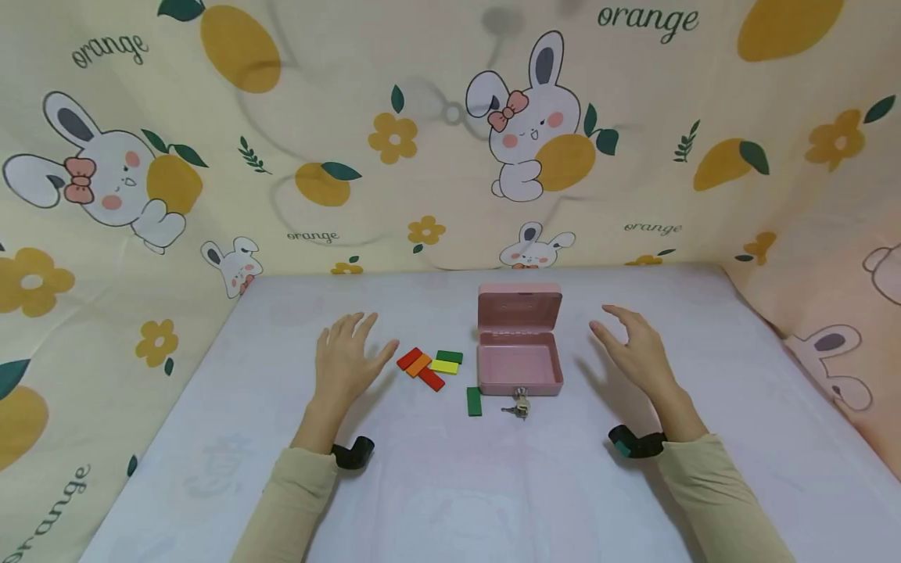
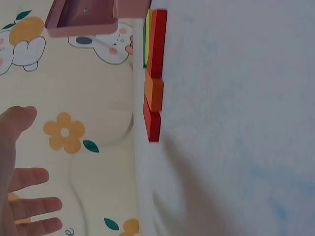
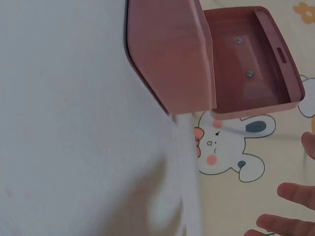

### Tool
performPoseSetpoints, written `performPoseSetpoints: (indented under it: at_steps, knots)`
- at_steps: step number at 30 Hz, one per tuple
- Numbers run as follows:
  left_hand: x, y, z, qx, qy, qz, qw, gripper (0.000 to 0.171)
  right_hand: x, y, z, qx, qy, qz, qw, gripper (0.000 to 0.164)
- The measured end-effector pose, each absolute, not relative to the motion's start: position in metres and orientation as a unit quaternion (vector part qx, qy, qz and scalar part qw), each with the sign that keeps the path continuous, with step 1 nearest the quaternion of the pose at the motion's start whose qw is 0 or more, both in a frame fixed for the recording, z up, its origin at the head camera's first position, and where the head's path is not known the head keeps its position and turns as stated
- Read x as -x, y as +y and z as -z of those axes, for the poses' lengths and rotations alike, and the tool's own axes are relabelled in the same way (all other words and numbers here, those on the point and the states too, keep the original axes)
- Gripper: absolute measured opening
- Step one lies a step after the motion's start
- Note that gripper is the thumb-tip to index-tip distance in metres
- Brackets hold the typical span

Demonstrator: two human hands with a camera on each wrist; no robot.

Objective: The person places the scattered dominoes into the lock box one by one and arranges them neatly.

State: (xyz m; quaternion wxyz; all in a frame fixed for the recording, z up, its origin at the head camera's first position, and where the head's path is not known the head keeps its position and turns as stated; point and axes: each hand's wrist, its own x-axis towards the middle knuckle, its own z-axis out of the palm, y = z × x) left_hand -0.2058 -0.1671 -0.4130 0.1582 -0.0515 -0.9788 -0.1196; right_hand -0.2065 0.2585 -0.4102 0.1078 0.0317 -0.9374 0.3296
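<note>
My left hand (image 1: 345, 361), fingers spread and holding nothing, is raised to the left of several coloured blocks. A red block (image 1: 410, 359), an orange block (image 1: 418, 366) and another red block (image 1: 432, 380) lie against one another. Beside them are a yellow block (image 1: 444, 367) and a green block (image 1: 450, 356). A second green block (image 1: 475, 402) lies at the front left corner of a pink metal box (image 1: 519, 364), whose lid (image 1: 519, 309) stands up. Keys (image 1: 519, 407) hang at the box's front lock. My right hand (image 1: 637, 352) is raised right of the box, its fingers apart, gripping nothing.
All of this sits on a white-covered table (image 1: 422, 485). Behind it hangs a cream cloth (image 1: 422, 62) printed with rabbits and oranges, which also runs along both sides. Each wrist wears a black camera mount, the left mount (image 1: 354, 453) and the right mount (image 1: 636, 442).
</note>
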Motion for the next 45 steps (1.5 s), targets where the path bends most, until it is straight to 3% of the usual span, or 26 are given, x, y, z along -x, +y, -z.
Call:
performPoseSetpoints:
  at_steps: [10,26,36,45]
  knots:
    - [0.198,-0.157,0.419,0.109,-0.951,0.221,0.185,0.049,0.203,0.252,0.416,-0.054,-0.926,-0.361,0.093,0.052]
    - [0.191,-0.138,0.424,0.157,-0.929,0.325,0.086,0.044,0.206,0.246,0.426,-0.089,-0.896,-0.429,0.069,0.042]
    - [0.188,-0.122,0.425,0.207,-0.908,0.364,0.023,0.042,0.207,0.245,0.438,-0.115,-0.871,-0.478,-0.007,0.048]
    - [0.184,-0.110,0.426,0.217,-0.890,0.396,-0.067,0.044,0.207,0.241,0.445,-0.130,-0.835,-0.532,-0.053,0.047]
